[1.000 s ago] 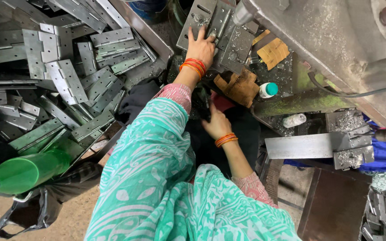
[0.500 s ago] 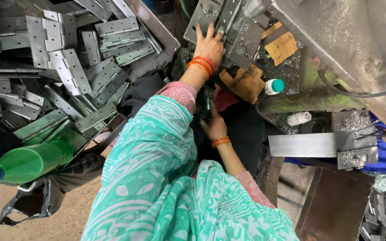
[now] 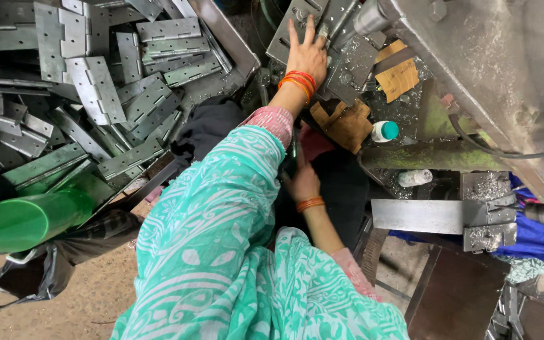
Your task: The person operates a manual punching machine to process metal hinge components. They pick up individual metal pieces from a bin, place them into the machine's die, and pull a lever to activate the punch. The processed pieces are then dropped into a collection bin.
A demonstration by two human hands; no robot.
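A left hand (image 3: 306, 53) is seen laid flat, fingers (image 3: 293, 33) spread, on a grey metal hinge plate (image 3: 294, 25) at the bed of a steel press machine (image 3: 473, 69), where the plate rests tilted against other plates. The right hand (image 3: 303, 182) is held low in the dark gap under the machine, near a red cloth (image 3: 313, 141); whether its fingers are pressed together or pinching anything cannot be told. A large heap of loose hinges (image 3: 96, 94) is piled to the left, beside a green plastic bottle (image 3: 29, 220). A folded brown glove (image 3: 344, 123) and a small teal-capped bottle (image 3: 384, 131) are set on the oily surface (image 3: 410, 107) among metal shavings. Judging by the heap, most of the hinges appear to be unhandled, with only the one plate under the hand at the machine. Orange bangles are worn on both wrists.
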